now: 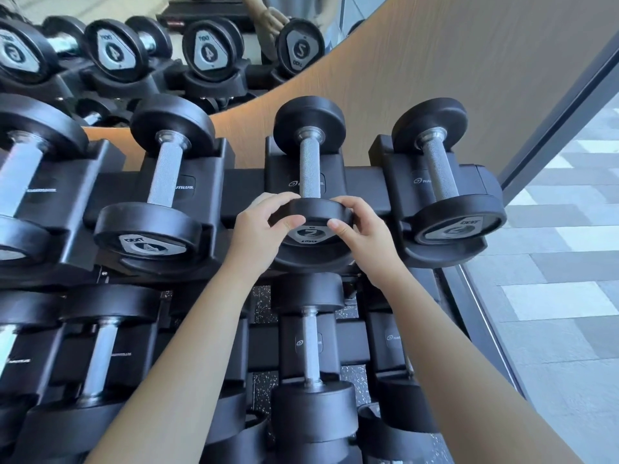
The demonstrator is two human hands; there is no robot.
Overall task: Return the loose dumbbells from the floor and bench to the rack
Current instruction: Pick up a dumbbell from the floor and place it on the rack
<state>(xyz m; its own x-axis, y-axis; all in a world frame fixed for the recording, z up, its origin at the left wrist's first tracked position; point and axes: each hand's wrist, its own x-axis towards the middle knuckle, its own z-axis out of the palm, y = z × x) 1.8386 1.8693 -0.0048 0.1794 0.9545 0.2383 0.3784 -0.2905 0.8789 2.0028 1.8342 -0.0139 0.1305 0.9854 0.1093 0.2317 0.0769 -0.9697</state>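
Note:
A small black dumbbell marked 2 [310,162], with a knurled steel handle, lies in a saddle on the top tier of the black rack [365,192]. Its far head rests at the back of the saddle. My left hand [264,222] and my right hand [361,226] both grip the rim of its near head, one on each side, thumbs on the face plate. To the right, a second 2 dumbbell [445,182] sits in the end saddle. Left of my hands lies a 4 dumbbell [160,182].
A lower tier holds more dumbbells [311,363] under my forearms. A mirror [134,51] behind the rack reflects the weights and a person's hand. A wood panel wall [435,61] stands behind, and a glass wall with a dark frame [552,128] closes the right side.

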